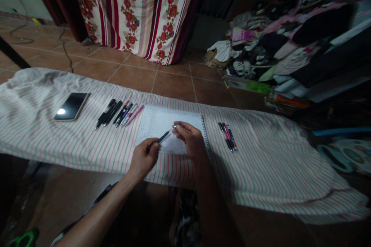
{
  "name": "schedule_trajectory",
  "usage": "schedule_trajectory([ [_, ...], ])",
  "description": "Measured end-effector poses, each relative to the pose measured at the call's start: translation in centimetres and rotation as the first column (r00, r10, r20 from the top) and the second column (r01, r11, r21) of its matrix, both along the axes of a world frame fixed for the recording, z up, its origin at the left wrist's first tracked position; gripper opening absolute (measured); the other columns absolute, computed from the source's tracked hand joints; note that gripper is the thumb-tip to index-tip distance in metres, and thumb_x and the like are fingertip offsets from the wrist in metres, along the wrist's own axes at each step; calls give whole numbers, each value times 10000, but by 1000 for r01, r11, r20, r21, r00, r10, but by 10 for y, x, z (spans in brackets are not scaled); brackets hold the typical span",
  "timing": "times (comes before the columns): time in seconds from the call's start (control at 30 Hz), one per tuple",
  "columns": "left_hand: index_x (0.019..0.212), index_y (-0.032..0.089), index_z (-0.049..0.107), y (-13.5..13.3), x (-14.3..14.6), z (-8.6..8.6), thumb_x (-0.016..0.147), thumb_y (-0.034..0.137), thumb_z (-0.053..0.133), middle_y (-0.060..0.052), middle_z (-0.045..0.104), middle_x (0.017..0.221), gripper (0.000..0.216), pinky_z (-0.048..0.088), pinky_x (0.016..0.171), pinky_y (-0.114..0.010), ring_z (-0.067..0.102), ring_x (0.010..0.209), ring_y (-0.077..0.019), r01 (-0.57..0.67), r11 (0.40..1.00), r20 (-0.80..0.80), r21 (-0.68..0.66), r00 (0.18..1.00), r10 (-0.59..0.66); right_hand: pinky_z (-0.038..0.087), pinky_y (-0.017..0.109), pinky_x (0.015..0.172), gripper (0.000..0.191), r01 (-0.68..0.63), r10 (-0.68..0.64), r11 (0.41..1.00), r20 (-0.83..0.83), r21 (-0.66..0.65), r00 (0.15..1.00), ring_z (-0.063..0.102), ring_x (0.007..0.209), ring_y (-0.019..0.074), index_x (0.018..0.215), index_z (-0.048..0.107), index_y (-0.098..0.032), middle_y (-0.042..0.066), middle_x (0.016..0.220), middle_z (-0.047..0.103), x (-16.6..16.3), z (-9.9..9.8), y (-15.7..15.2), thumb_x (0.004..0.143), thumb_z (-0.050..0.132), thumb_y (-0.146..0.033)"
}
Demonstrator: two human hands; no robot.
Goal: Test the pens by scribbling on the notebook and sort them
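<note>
My left hand is closed round the barrel of a black pen that points up and right over a spiral notebook lying open on the striped cloth. My right hand pinches the pen's tip end, perhaps its cap; the small part is too tiny to name. Both hands hover over the lower half of the page.
Several pens lie in a row left of the notebook, beside a dark phone. A few more pens lie to its right. The striped cloth covers a long low surface. A floral curtain and piled clothes stand beyond.
</note>
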State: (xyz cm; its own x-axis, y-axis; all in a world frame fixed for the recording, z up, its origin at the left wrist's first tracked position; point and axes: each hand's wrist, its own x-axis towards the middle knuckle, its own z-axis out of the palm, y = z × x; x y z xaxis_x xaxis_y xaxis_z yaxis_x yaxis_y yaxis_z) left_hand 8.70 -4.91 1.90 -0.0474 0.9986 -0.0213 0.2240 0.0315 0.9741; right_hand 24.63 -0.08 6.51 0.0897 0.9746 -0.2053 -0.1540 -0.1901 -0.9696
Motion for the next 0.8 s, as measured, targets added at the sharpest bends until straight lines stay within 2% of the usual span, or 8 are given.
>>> schedule_trajectory([
  [0.33,933,177,659,-2,2,-3,767,309,521,-34,693,765,253,481,673,-270,628,735,-172,-26,999,-22,19,999,27,443,224,577,235,-56,54,998,67,30,996,646,707,149,813,673,-187,29,782,678,-2,4,-2,633,670,-339],
  [0.8,929,173,652,-1,1,-1,783,320,503,-39,690,784,255,474,699,-282,622,755,-174,3,1000,-39,19,999,-2,461,243,545,236,-121,110,989,127,87,986,651,687,169,801,679,-178,42,753,684,-1,-5,1,638,654,-347],
])
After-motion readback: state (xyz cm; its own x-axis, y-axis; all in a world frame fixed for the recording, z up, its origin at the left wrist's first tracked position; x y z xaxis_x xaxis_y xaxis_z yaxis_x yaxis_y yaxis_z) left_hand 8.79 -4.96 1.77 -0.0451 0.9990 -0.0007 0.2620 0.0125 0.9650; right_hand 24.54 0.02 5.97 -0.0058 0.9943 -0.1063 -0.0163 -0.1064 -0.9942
